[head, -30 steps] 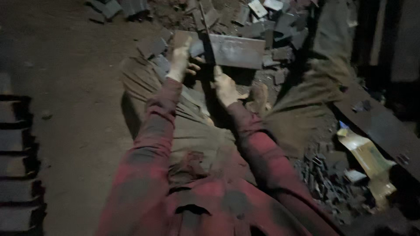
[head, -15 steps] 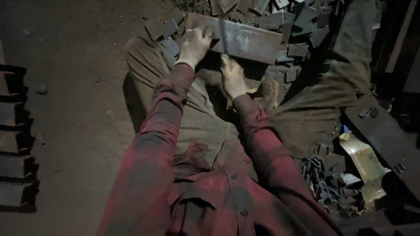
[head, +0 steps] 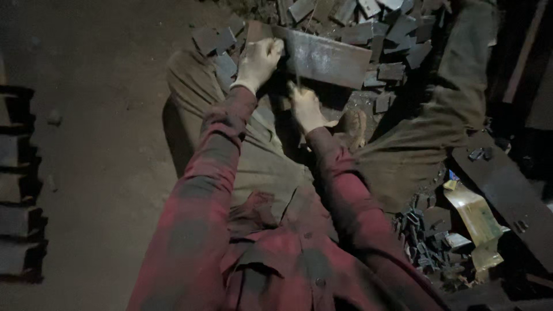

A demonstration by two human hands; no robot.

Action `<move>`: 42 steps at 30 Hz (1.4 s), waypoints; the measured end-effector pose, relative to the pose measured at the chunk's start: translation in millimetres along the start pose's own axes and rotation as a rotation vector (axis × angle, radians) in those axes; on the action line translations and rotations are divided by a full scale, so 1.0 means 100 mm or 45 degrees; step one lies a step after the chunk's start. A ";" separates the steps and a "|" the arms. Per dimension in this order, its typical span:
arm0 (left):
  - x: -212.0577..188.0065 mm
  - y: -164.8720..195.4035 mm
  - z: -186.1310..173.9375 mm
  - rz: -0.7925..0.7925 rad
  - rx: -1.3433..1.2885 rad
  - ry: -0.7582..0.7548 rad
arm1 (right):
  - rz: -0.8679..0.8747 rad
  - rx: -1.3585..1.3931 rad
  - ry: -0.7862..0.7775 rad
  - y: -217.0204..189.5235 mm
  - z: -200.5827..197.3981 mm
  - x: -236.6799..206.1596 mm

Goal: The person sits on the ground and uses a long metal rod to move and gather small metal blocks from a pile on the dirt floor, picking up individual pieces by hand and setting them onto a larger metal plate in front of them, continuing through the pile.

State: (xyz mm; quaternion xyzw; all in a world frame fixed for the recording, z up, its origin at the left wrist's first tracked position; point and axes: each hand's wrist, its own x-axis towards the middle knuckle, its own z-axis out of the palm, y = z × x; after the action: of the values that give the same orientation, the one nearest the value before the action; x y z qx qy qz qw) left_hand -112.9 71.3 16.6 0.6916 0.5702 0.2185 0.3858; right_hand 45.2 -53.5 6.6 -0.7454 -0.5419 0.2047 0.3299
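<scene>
Gripping the left end of a long flat metal plate point(head: 328, 57) to steady it, the left hand point(head: 259, 60) closes over its edge while the right hand point(head: 305, 106), nearer, pinches a thin rod (hard to make out) against the plate, amid far scattered metal pieces point(head: 397, 29).

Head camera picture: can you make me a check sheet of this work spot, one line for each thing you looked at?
Surface: bare dirt floor, dim light.
Job's things: long grey metal plate, lying tilted across smaller pieces.
Clutter: flat grey metal pieces heaped behind the plate; small dark metal bits and yellowish paper on the right.
Hands: left hand grips the plate's left end; right hand is at its lower edge, contact unclear.
Cables: nothing seen.
Surroundings: dark stacked blocks along the left; dark metal bar at right.
</scene>
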 end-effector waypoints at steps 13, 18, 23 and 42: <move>0.01 -0.03 0.02 0.086 -0.032 0.123 | -0.105 0.459 0.034 -0.38 -0.28 0.07; -0.05 0.04 -0.10 0.027 0.108 0.167 | 0.672 0.216 -0.373 -0.03 -0.05 0.03; -0.09 0.18 -0.13 0.300 0.741 0.356 | 0.384 -0.006 -0.141 0.13 -0.12 0.01; -0.02 0.10 0.11 0.108 0.154 0.249 | 0.227 1.085 -0.119 0.08 -0.56 0.15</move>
State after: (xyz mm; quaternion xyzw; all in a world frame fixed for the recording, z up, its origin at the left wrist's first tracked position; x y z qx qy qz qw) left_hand -98.6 66.1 17.9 0.7125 0.5876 0.2662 0.2761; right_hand 92.5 -55.9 40.9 -0.5764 -0.3568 0.4712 0.5643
